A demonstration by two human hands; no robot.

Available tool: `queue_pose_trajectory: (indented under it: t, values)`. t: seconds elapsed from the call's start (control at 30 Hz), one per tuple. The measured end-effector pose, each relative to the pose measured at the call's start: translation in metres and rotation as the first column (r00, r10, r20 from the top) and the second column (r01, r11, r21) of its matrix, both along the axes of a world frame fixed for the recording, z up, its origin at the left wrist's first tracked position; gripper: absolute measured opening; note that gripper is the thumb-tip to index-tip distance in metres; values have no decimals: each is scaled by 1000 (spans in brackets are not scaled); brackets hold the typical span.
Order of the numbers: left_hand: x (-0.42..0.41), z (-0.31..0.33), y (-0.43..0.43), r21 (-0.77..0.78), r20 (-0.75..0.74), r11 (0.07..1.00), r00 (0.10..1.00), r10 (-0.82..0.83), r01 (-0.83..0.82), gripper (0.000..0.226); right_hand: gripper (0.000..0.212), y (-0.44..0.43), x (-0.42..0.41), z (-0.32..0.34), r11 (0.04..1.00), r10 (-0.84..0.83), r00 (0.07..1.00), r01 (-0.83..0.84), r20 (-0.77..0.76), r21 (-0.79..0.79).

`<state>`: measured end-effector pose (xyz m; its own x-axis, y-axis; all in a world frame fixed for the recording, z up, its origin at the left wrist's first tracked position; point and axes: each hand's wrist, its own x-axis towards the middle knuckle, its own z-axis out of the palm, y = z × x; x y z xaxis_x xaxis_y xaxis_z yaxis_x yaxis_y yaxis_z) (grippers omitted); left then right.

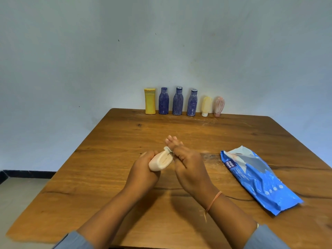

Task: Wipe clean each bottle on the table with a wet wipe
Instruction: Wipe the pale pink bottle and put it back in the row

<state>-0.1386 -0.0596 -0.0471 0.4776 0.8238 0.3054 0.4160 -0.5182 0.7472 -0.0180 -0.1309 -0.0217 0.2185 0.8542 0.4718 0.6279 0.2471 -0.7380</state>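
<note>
My left hand [143,169] grips a small cream-coloured bottle [160,161] held on its side above the middle of the wooden table [107,177]. My right hand [186,162] presses a white wet wipe [168,149] against the bottle's far end; most of the wipe is hidden by the fingers. Along the table's far edge, against the wall, stand a yellow bottle [150,101], three blue bottles [163,101] [177,101] [192,102], a cream tube [206,106] and a pink bottle [219,106].
A blue pack of wet wipes [258,177] lies flat on the table to the right of my hands. A pale blue wall rises right behind the row of bottles. The floor shows to the left of the table.
</note>
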Motion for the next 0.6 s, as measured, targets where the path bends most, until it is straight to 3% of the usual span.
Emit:
queue_pose_trajectory:
  t: [0.1,0.27,0.37,0.43,0.6]
  values:
    - [3,-3,3,-27,-9,999,1000,20,-20,30,58,-4,-18,-4,999,9,999,-11,53,32]
    - [1,-3,3,2,-35,1000,999,15,-15,31,55,-7,-18,-11,991,108,981,-119,158,59]
    - [-1,-2,1,6,-13,1000,1000,-1,1,39,42,-3,1,-5,999,32,999,-32,7,8]
    - [0,1,-1,23,-23,1000,1000,-13,14,40,41,-2,4,-5,1000,-11,1000,11,-3,-15]
    - [4,8,3,52,-123,998,992,-14,20,23,46,-10,-2,-11,999,-46,993,47,-112,10]
